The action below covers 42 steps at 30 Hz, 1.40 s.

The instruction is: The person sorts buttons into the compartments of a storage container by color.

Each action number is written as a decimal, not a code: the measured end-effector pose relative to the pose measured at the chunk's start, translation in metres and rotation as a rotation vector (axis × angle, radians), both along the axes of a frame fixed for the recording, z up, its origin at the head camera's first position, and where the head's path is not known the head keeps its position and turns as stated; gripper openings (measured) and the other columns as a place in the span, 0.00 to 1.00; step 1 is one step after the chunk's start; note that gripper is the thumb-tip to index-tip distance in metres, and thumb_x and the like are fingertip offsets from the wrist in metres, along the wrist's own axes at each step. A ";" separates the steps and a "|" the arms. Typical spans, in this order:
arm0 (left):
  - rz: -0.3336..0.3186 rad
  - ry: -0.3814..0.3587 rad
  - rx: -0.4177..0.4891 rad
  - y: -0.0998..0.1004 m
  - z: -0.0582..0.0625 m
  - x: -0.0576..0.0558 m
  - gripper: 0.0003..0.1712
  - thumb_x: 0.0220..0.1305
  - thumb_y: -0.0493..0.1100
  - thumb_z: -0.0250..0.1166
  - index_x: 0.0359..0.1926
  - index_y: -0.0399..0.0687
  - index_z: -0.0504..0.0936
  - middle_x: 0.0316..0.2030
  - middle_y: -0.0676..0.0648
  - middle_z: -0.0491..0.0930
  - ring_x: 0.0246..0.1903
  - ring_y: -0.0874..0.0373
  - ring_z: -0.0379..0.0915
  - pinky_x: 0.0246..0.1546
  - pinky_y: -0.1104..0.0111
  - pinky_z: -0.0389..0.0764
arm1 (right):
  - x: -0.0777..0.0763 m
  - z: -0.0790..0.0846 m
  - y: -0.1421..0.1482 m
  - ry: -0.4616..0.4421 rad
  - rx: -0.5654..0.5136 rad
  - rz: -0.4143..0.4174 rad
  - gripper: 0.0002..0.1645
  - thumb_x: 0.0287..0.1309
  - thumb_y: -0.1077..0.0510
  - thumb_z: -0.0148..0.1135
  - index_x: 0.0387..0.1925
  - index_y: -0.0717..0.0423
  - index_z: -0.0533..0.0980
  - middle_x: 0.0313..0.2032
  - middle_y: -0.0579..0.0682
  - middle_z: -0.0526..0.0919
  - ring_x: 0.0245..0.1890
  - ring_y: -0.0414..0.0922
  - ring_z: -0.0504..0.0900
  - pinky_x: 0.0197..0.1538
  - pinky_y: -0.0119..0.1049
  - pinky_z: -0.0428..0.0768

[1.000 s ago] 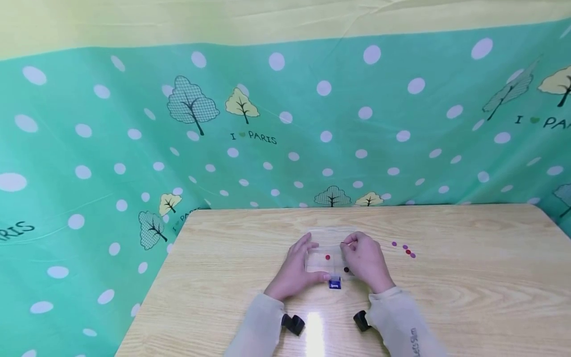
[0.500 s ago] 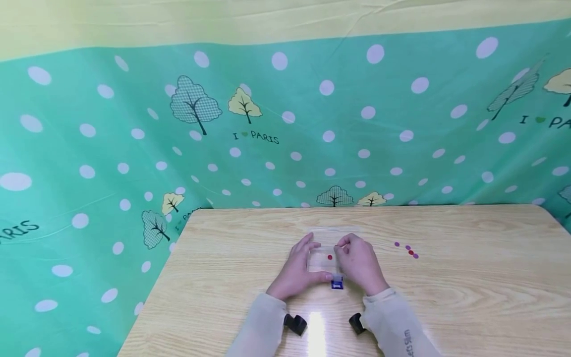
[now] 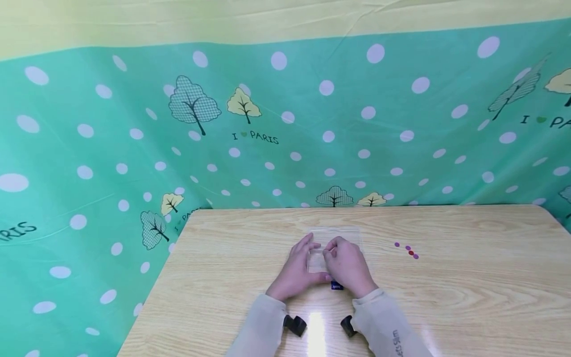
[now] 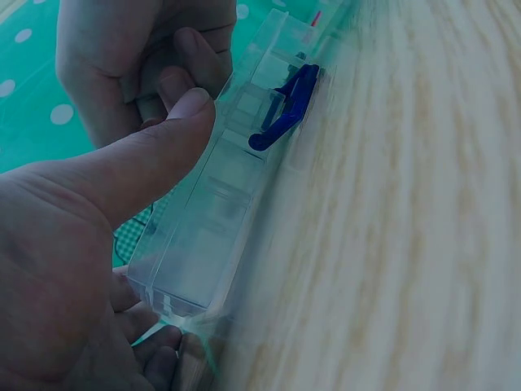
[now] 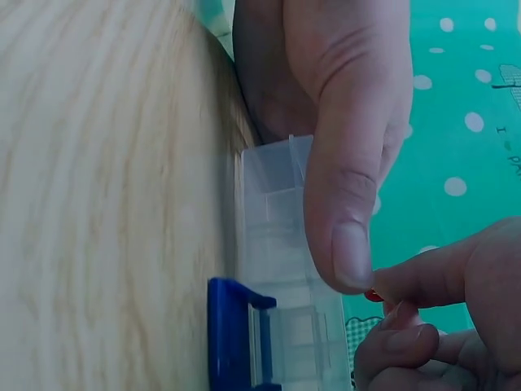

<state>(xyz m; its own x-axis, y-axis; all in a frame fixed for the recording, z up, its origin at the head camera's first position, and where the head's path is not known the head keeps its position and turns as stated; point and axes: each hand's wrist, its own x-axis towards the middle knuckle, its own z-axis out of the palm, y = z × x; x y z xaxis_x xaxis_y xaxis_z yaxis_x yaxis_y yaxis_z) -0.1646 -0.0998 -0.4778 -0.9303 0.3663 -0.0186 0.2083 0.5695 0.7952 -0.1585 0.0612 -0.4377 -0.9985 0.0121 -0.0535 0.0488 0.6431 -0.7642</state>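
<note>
A clear plastic compartment box (image 3: 315,265) stands on the table with its see-through lid (image 3: 332,231) laid back at the far side. My left hand (image 3: 296,267) holds the box by its left end, thumb along the front wall, fingers round the back. Over the compartments, my right hand (image 3: 350,263) pinches a small red disc (image 5: 374,295) between its fingertips, as the right wrist view shows. A blue latch (image 4: 297,106) hangs from the front wall. The compartments below my right hand are hidden in the head view.
Several small discs (image 3: 408,248), purple and one red, lie on the wooden table (image 3: 468,287) right of the box. A green dotted cloth (image 3: 285,124) hangs behind the table. Each wrist wears a black camera (image 3: 295,325).
My right hand has moved left across the box, covering the spot where a red disc lay and, before that, passing over a black one. My left hand keeps its hold on the box.
</note>
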 end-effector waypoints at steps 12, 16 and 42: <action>-0.006 0.003 0.027 -0.001 -0.001 0.001 0.48 0.47 0.54 0.80 0.67 0.48 0.70 0.79 0.49 0.48 0.76 0.46 0.43 0.73 0.43 0.54 | -0.002 -0.004 -0.008 0.004 0.051 0.015 0.03 0.61 0.61 0.62 0.31 0.56 0.80 0.19 0.45 0.78 0.19 0.42 0.75 0.24 0.35 0.72; -0.005 0.011 0.026 -0.001 -0.001 0.000 0.47 0.47 0.55 0.80 0.66 0.47 0.71 0.79 0.48 0.49 0.76 0.46 0.43 0.73 0.43 0.55 | -0.003 -0.005 -0.010 0.010 0.065 0.010 0.03 0.60 0.61 0.63 0.30 0.56 0.80 0.19 0.45 0.78 0.18 0.42 0.74 0.24 0.35 0.72; -0.013 0.050 0.025 0.000 -0.002 -0.001 0.46 0.46 0.50 0.80 0.65 0.42 0.72 0.78 0.45 0.52 0.76 0.45 0.46 0.73 0.48 0.56 | -0.004 -0.011 -0.014 0.066 0.199 0.004 0.05 0.57 0.62 0.63 0.26 0.54 0.80 0.20 0.46 0.79 0.19 0.43 0.75 0.19 0.36 0.72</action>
<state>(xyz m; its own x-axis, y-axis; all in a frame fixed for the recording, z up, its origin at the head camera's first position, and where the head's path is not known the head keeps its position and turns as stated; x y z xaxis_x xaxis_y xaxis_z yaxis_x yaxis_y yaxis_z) -0.1658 -0.0995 -0.4801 -0.9250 0.3782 0.0368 0.2553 0.5467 0.7974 -0.1628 0.0477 -0.4487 -0.9998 0.0116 0.0155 -0.0006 0.7815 -0.6238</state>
